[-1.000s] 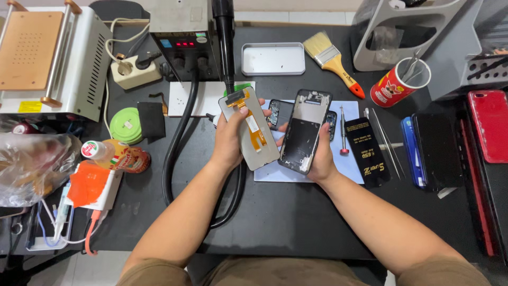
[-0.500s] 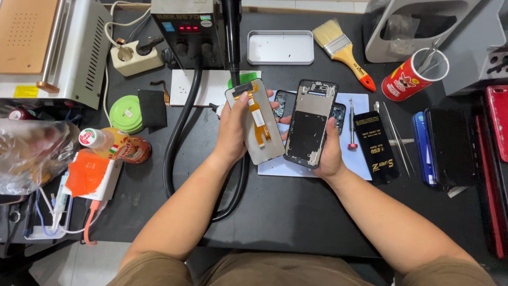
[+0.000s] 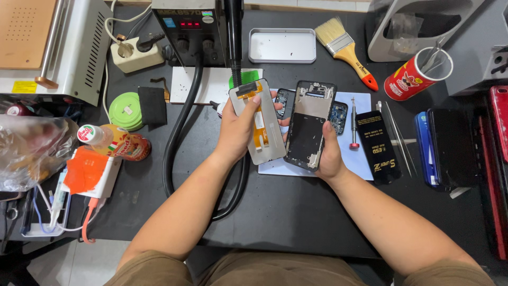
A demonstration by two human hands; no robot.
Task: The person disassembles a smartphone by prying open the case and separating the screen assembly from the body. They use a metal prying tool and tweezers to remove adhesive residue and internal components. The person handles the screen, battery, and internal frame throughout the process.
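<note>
My left hand holds a grey phone screen panel back side up, with an orange flex cable down its middle. My right hand holds an opened black phone frame beside it, its inner side showing. The two parts sit side by side, their long edges nearly touching, above a pale blue mat. Under them on the mat lie small dark phone parts, partly hidden. A red-handled screwdriver lies just right of the frame.
A hot-air station stands at the back with its thick black hose looping left of my hands. A metal tray, a paintbrush, a red can with tools, a black battery and phones lie around.
The view has drifted slightly, so everything sits lower in frame. Both hands brought the screen panel and the frame a little closer together and more upright.
</note>
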